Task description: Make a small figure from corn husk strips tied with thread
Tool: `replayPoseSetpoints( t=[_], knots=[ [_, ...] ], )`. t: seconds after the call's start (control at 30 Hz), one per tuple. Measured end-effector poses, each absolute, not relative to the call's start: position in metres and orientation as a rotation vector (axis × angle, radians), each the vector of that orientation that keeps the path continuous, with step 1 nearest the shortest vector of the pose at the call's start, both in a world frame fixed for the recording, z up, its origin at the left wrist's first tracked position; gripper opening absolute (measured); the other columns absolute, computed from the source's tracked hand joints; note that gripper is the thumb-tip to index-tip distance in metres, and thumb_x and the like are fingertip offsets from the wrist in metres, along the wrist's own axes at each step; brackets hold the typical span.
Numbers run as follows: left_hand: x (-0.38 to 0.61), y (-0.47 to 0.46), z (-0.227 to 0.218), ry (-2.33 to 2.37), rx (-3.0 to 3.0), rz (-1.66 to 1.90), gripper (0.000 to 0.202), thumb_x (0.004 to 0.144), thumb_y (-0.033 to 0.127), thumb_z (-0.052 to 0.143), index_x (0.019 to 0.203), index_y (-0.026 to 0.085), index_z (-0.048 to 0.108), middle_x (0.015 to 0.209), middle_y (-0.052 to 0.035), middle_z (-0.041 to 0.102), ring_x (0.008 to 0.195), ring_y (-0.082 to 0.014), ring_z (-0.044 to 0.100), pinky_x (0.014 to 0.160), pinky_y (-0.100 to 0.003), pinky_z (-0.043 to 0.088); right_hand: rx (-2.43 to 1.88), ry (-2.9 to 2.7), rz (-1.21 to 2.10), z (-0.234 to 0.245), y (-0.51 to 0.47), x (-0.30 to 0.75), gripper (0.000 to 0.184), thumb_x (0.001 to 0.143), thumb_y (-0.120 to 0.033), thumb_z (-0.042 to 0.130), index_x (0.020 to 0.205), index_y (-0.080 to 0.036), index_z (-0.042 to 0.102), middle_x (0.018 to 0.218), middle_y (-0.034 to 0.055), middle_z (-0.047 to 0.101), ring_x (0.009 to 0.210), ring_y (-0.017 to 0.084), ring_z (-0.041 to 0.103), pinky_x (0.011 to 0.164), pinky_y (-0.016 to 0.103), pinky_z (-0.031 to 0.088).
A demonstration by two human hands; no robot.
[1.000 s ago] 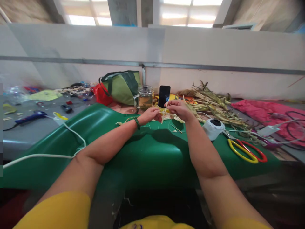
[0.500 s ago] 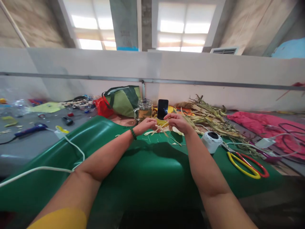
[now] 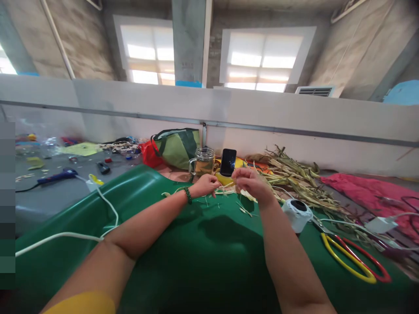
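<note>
My left hand (image 3: 204, 186), with a dark green bead bracelet at the wrist, is closed in a pinch on a pale strip of dried husk (image 3: 227, 186) that sticks out toward the right. Just right of it, my right hand (image 3: 251, 181) is raised with curled fingers pressed together; whatever they hold is too small to make out. Below both hands, thin thread ends and husk scraps (image 3: 245, 211) lie on a green mat (image 3: 209, 261). A white spool of thread (image 3: 297, 216) stands right of my right forearm.
Scissors (image 3: 352, 259) with yellow and red handles lie at right, near dried stalks (image 3: 294, 179) and pink cloth (image 3: 369, 192). Behind the hands stand a glass mug (image 3: 203, 162), a phone (image 3: 228, 162) and a green bag (image 3: 176, 148). A white cable (image 3: 62, 236) crosses the left side.
The view has tilted up and shifted, so things sit lower and further right. My hands have moved slightly apart, the right one away from the husk strip.
</note>
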State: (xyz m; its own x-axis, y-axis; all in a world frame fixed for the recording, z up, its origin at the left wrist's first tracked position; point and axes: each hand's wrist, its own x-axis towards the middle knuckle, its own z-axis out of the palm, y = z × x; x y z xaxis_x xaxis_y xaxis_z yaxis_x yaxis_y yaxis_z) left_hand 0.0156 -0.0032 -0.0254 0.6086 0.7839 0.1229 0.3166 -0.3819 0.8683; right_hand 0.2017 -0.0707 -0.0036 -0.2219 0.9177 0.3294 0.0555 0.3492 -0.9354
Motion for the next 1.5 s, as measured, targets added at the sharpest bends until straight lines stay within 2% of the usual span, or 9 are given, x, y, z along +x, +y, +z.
replayPoseSetpoints(
  t=[0.1, 0.3, 0.43, 0.53, 0.67, 0.83, 1.0, 1.27, 1.5],
  knots=[
    [0.015, -0.003, -0.025, 0.879, 1.935, 0.851, 0.013, 0.075, 0.016, 0.046, 0.068, 0.012, 0.056, 0.048, 0.0045, 0.052, 0.045, -0.0111, 0.059, 0.044, -0.018, 0.036, -1.066, -1.879, 1.140, -0.004, -0.073, 0.204, 0.024, 0.069, -0.039, 0.067, 0.075, -0.017, 0.060, 0.051, -0.0040, 0.052, 0.044, 0.008, 0.041, 0.043, 0.021, 0.028],
    [0.015, -0.007, -0.031, 0.842, 2.119, 1.040, 0.016, 0.077, 0.025, 0.049, 0.064, 0.016, 0.053, 0.053, 0.0033, 0.051, 0.051, -0.0101, 0.051, 0.050, -0.020, 0.039, -1.296, -1.845, 0.519, -0.021, -0.049, 0.194, 0.038, 0.069, -0.054, 0.067, 0.065, -0.017, 0.060, 0.062, 0.0009, 0.057, 0.056, 0.012, 0.049, 0.049, 0.023, 0.034],
    [0.016, -0.010, -0.023, 0.811, 2.209, 1.098, 0.018, 0.075, 0.025, 0.052, 0.060, 0.016, 0.053, 0.067, -0.0010, 0.057, 0.070, -0.0135, 0.052, 0.065, -0.023, 0.043, -1.210, -1.809, 0.613, -0.025, -0.043, 0.191, 0.038, 0.067, -0.054, 0.065, 0.062, -0.017, 0.060, 0.055, -0.0006, 0.054, 0.046, 0.011, 0.045, 0.044, 0.024, 0.032],
    [0.016, -0.012, -0.013, 0.654, 1.992, 0.964, 0.018, 0.082, 0.031, 0.048, 0.074, 0.016, 0.055, 0.081, -0.0024, 0.060, 0.080, -0.0142, 0.055, 0.075, -0.026, 0.045, -1.136, -1.790, 0.757, -0.019, -0.048, 0.192, 0.033, 0.068, -0.050, 0.065, 0.062, -0.018, 0.057, 0.052, -0.0030, 0.052, 0.043, 0.009, 0.043, 0.042, 0.022, 0.032],
    [0.022, -0.012, -0.010, 0.552, 1.688, 0.796, 0.028, 0.081, 0.039, 0.058, 0.098, 0.017, 0.053, 0.083, -0.0006, 0.057, 0.073, -0.0110, 0.055, 0.068, -0.023, 0.044, -1.106, -1.785, 0.837, -0.012, -0.056, 0.191, 0.029, 0.071, -0.045, 0.063, 0.065, -0.018, 0.055, 0.052, -0.0032, 0.054, 0.043, 0.009, 0.045, 0.041, 0.021, 0.033],
    [0.033, -0.010, -0.019, 0.465, 1.770, 0.751, 0.050, 0.072, 0.044, 0.071, 0.110, 0.016, 0.055, 0.078, 0.0002, 0.057, 0.064, -0.0087, 0.051, 0.057, -0.020, 0.037, -1.155, -1.679, 0.871, -0.012, -0.055, 0.195, 0.025, 0.067, -0.040, 0.065, 0.063, -0.018, 0.053, 0.051, -0.0025, 0.057, 0.042, 0.009, 0.047, 0.041, 0.020, 0.035],
    [0.030, -0.002, -0.032, 0.433, 1.891, 0.763, 0.040, 0.069, 0.043, 0.073, 0.091, 0.011, 0.062, 0.079, -0.0044, 0.063, 0.071, -0.0133, 0.057, 0.066, -0.025, 0.043, -1.271, -1.760, 0.923, -0.015, -0.053, 0.208, 0.023, 0.064, -0.038, 0.066, 0.061, -0.016, 0.057, 0.048, -0.0034, 0.053, 0.041, 0.008, 0.045, 0.041, 0.021, 0.034],
    [0.021, -0.004, -0.034, 0.412, 2.479, 0.837, 0.005, 0.074, 0.016, 0.064, 0.078, 0.014, 0.066, 0.078, -0.0039, 0.060, 0.075, -0.0139, 0.054, 0.066, -0.023, 0.042, -1.343, -1.956, 0.907, -0.004, -0.069, 0.207, 0.021, 0.068, -0.037, 0.063, 0.066, -0.015, 0.061, 0.060, -0.0007, 0.057, 0.046, 0.008, 0.047, 0.044, 0.021, 0.038],
    [0.024, -0.013, -0.034, 0.459, 2.266, 0.698, 0.019, 0.066, 0.016, 0.071, 0.079, 0.013, 0.057, 0.068, 0.0028, 0.055, 0.063, -0.0086, 0.049, 0.061, -0.020, 0.042, -1.425, -2.011, 0.706, -0.007, -0.084, 0.206, 0.019, 0.071, -0.035, 0.053, 0.063, -0.017, 0.052, 0.051, -0.0046, 0.046, 0.043, 0.008, 0.039, 0.041, 0.021, 0.030]
  ],
)
